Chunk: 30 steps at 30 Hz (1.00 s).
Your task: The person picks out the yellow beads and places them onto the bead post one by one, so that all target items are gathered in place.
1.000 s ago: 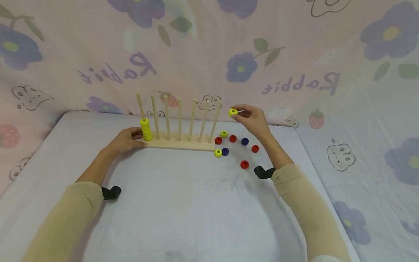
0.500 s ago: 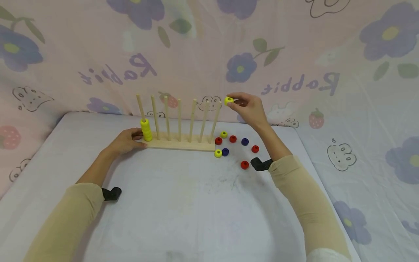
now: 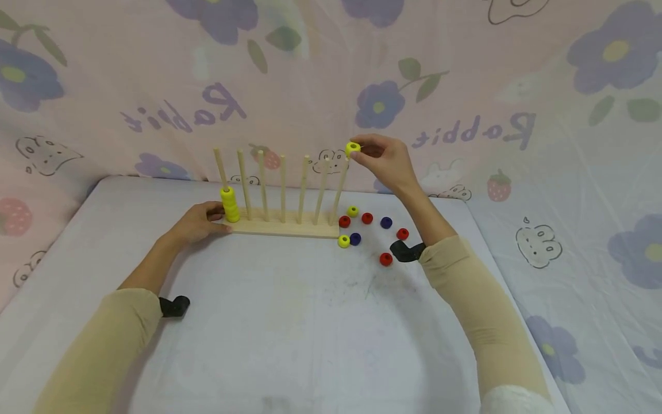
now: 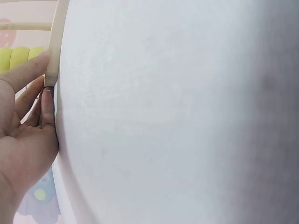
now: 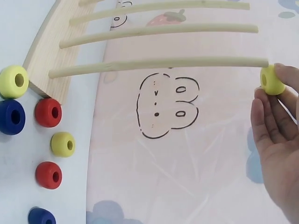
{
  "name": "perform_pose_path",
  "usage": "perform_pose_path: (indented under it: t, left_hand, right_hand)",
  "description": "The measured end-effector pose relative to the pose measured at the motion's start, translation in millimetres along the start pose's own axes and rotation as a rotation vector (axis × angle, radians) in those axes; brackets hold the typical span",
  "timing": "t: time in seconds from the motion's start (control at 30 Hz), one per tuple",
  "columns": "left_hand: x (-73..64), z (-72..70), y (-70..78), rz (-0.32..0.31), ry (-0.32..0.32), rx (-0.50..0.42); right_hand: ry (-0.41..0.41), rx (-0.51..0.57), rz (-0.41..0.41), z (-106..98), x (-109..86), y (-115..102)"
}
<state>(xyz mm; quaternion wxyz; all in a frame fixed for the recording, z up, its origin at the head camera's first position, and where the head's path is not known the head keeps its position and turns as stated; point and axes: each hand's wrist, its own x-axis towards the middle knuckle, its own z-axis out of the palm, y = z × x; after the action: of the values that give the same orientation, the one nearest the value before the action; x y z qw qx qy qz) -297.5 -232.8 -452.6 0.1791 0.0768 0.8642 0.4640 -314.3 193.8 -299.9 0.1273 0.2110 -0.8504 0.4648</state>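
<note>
A wooden peg rack [image 3: 284,229] with a row of upright pegs stands at the back of the table. On its left end peg sit several stacked yellow beads [image 3: 230,205]. My left hand [image 3: 199,222] grips the base at that end, with the thumb along the front edge in the left wrist view. High at the other end, my right hand [image 3: 388,162] pinches a yellow bead [image 5: 273,82] between thumb and fingertips. The bead is close beside the tip of the right end peg [image 5: 163,65], not around it; its hole faces roughly toward the peg side.
Loose beads lie right of the rack: a yellow bead [image 3: 343,241] and a blue bead [image 3: 355,239] near its corner, a red bead [image 3: 345,221] against its end, and several more farther right. A patterned cloth [image 3: 310,86] hangs behind the table.
My right hand has lifted the yellow bead up and to the left, from beside the rack to the right end peg's tip. The left hand has stayed in place.
</note>
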Motion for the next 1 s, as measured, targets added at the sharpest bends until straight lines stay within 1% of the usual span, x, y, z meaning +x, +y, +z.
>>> perform_pose_path:
  t: [0.17, 0.3, 0.47, 0.63, 0.8, 1.0]
  left_hand:
    - [-1.3, -1.0, -0.3, -0.013, 0.001, -0.001]
    - [-1.6, -1.8, 0.3, -0.012, 0.007, 0.007]
    - [-1.5, -1.3, -0.2, -0.012, 0.004, 0.003]
    - [-0.6, -0.1, -1.1, -0.012, 0.005, -0.009]
    - [-0.6, 0.9, 0.9, -0.017, 0.006, -0.011]
    - [-1.9, 0.5, 2.9, -0.015, -0.001, -0.011]
  right_hand:
    - [-0.013, 0.034, -0.008, 5, 6.6, -9]
    - [-0.025, 0.070, -0.024, 12, 12.2, -18]
    - [-0.063, 0.092, -0.059, 22, 18.6, -29]
    - [-0.104, 0.093, -0.069, 31, 24.0, -39]
    - [-0.140, 0.121, -0.071, 39, 28.9, -44]
    - [-0.160, 0.135, -0.080, 49, 35.0, -48]
